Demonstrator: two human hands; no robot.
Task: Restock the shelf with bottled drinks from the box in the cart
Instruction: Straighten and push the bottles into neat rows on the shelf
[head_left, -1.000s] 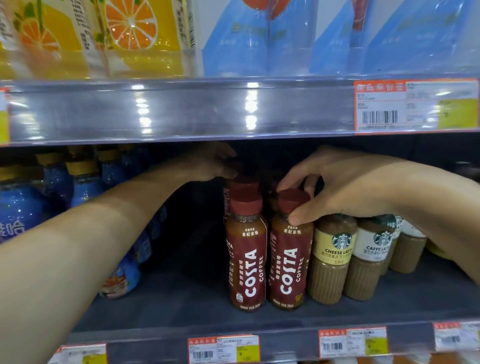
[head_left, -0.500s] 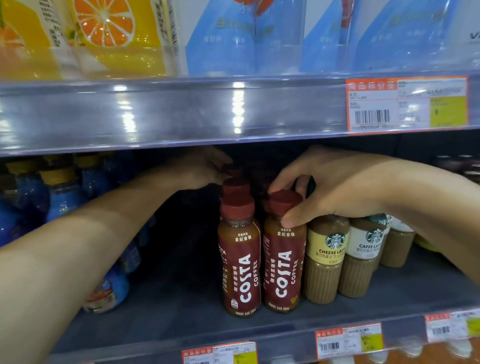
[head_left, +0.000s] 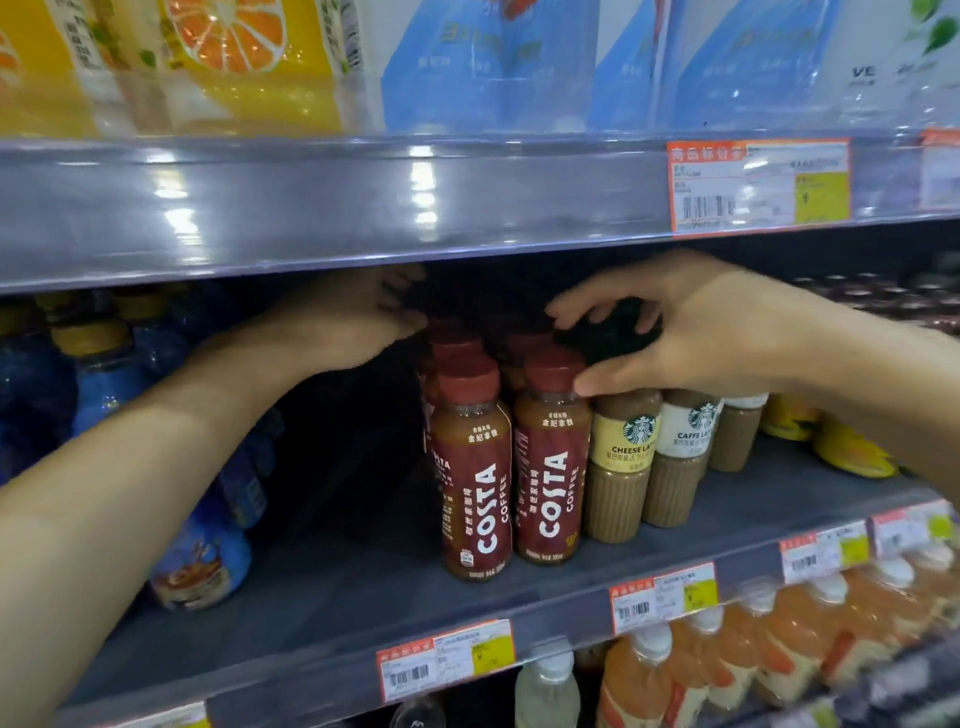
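**Squaring up the Costa rows**

Your right hand (head_left: 691, 338) arches over the near right Costa bottle (head_left: 551, 457), thumb touching its cap, fingers spread. Your left hand (head_left: 358, 317) reaches the far bottles; its grip is hidden. Full bottles are heavy, rigid and slick: hold the cap or neck.

head view | close, facing shelf (head_left: 363, 587) front | looking slightly down
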